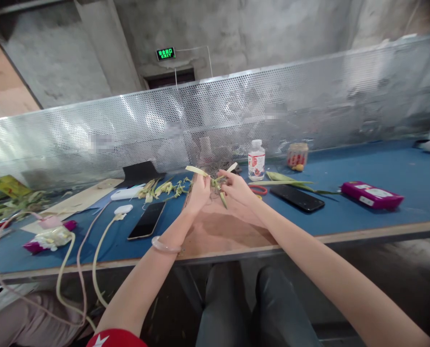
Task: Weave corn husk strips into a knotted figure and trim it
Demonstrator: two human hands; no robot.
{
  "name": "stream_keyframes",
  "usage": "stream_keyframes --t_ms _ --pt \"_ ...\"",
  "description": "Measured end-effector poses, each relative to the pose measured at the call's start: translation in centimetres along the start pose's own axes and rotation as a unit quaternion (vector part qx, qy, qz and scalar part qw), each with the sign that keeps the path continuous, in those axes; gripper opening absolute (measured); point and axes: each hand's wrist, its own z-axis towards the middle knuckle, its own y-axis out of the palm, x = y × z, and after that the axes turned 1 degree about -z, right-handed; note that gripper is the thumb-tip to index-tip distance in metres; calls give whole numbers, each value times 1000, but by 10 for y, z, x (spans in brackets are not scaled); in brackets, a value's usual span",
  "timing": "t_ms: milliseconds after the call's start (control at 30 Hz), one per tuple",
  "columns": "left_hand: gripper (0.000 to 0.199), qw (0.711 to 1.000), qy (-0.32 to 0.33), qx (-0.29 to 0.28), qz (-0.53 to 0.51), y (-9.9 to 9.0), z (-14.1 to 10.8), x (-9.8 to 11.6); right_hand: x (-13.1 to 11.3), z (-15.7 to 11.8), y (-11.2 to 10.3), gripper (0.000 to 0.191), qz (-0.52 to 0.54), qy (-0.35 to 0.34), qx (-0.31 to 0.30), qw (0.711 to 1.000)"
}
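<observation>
Over a brown board (229, 229) at the table's front, both my hands work on a small knot of green leaf strips (217, 182). My left hand (199, 192) is closed, with its fingers pinching the left side of the knot. A pale flat strip end sticks out above that hand to the left. My right hand (238, 188) is closed on the right side, its fingers bent around the strips. Another pale end rises above it, and a green pointed end hangs down between the hands. Fingers partly hide the knot.
A dark phone (147, 220) lies left, a black phone (297, 198) right. Behind are a plastic bottle (256, 160), a jar (297, 155) and a green leaf (285, 178). A purple pack (371, 194) sits right. Cables (98, 250) loop over the left edge. Wilted plant pieces (160, 189) lie left.
</observation>
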Motion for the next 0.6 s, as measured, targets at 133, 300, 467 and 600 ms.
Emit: stream_keyframes --t_ms 133,300,467,600 --pt "20 999 15 -6 30 -1 -1 2 1 -1 -1 72 15 13 -9 1000" --pt "23 999 9 -17 34 -2 -2 2 10 2 3 83 6 -4 -10 1000" --pt "21 998 -29 -29 -56 -2 -2 7 14 3 4 86 6 -32 -2 999" --pt "30 979 -107 -72 -159 -2 -4 14 15 2 3 81 33 -40 2 999"
